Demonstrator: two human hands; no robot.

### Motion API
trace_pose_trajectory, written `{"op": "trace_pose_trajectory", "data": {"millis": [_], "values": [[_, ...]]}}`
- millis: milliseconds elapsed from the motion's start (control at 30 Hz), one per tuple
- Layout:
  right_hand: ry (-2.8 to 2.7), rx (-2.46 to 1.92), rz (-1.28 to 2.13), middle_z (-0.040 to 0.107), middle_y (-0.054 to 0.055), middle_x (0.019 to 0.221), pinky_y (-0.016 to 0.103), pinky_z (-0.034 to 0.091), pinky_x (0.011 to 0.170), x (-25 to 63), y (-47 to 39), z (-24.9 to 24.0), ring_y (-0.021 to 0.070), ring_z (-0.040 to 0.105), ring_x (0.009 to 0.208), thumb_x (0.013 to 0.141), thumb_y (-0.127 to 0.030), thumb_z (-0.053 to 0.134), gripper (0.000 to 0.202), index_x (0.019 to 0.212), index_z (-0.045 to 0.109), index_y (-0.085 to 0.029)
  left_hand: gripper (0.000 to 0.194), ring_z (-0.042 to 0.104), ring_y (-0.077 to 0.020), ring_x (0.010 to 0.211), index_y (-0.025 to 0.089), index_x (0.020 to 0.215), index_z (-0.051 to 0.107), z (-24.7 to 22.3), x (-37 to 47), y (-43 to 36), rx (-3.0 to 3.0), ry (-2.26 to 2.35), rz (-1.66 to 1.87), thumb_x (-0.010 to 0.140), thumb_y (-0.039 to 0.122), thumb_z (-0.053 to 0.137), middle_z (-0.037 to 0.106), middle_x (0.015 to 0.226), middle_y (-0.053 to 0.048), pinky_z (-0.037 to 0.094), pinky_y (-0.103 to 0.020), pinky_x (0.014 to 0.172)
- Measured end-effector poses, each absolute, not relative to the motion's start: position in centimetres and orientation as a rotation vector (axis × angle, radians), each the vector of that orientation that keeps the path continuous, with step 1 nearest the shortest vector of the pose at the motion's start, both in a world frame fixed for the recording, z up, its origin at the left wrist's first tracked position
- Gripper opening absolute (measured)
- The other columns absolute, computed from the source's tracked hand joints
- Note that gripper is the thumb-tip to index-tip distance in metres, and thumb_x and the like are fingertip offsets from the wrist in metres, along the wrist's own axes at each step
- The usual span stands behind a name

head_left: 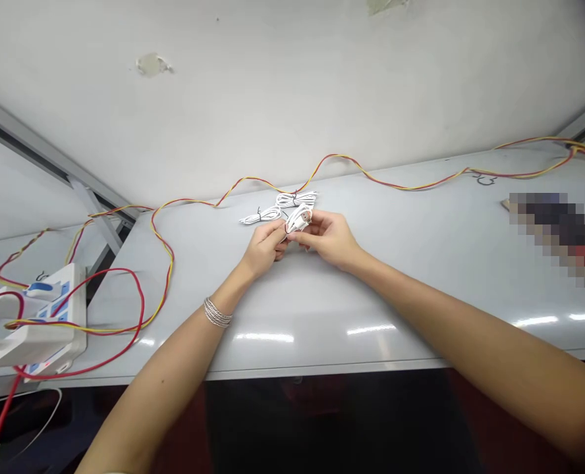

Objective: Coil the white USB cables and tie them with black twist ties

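Note:
Between my two hands is a coiled white USB cable [298, 220], its metal plug showing at the upper right of the bundle. My left hand [265, 247] pinches the bundle's lower left end, where a bit of dark tie shows. From the right, my right hand [333, 238] closes its thumb and fingers on the same bundle; its fingertips are partly hidden. Just behind lie two more white cable bundles on the table: one bundle [297, 199] at the back and a thinner bundle [261, 215] to the left, each bound with a black tie.
A red and yellow wire [253, 178] runs along the wall at the table's back. On the left, a white power strip [78, 316] carries plugged adapters and looping red wire. Black tie scraps [485, 178] and a blurred-out object [559, 230] lie on the right.

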State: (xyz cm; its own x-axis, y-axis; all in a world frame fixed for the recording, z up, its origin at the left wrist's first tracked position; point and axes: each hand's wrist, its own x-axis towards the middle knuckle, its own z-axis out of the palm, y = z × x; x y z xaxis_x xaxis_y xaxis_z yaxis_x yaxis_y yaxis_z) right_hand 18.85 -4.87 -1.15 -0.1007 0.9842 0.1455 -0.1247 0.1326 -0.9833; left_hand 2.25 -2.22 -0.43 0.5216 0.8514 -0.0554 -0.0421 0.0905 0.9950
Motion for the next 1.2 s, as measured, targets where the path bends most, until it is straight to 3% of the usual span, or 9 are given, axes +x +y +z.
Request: {"op": "trace_pose_trajectory", "data": {"millis": [567,867,1033,1200], "values": [[-1.261,-1.02,1.425,0.06,-0.002,0.072,0.025,0.039,0.052,19.5,-5.0,-0.5,0.0109,0.051,0.063,0.059,-0.032,0.089,0.04,0.089,0.067,-0.017,0.038,0.018,-0.0035,0.044,0.019,0.074,0.047,-0.7,2.1,-1.9,1.329,0.787,0.704,0.077,0.046,0.074,0.024,0.055,0.01,0.013,-0.018,0.042],[-1.21,-1.012,1.438,0.063,-0.003,0.071,0.027,0.044,0.062,19.4,-4.8,-0.3,0.0118,0.055,0.067,0.05,-0.02,0.09,0.044,0.088,0.068,-0.015,0.036,0.022,-0.0036,0.04,0.02,0.079,0.049,-0.9,2.2,-2.0,1.349,0.806,0.735,0.075,0.043,0.076,0.035,0.05,0.01,0.015,-0.019,0.041],[-1.232,-1.001,1.391,0.063,-0.003,0.069,0.027,0.044,0.061,19.3,-4.9,-0.6,0.0116,0.053,0.064,0.05,-0.02,0.09,0.044,0.087,0.068,-0.015,0.036,0.031,-0.0036,0.041,0.02,0.076,0.047,-0.6,2.0,-1.8,1.294,0.761,0.703,0.076,0.039,0.077,0.044,0.051,0.008,0.02,-0.016,0.042],[-1.302,-0.997,1.314,0.065,-0.002,0.073,0.028,0.045,0.065,19.4,-4.7,-1.0,0.0127,0.056,0.069,0.053,-0.023,0.088,0.039,0.086,0.07,-0.015,0.03,0.029,-0.0022,0.038,0.018,0.078,0.05,-0.3,1.7,-1.6,1.185,0.744,0.598,0.074,0.031,0.077,0.054,0.054,0.005,0.023,-0.016,0.039]]}}
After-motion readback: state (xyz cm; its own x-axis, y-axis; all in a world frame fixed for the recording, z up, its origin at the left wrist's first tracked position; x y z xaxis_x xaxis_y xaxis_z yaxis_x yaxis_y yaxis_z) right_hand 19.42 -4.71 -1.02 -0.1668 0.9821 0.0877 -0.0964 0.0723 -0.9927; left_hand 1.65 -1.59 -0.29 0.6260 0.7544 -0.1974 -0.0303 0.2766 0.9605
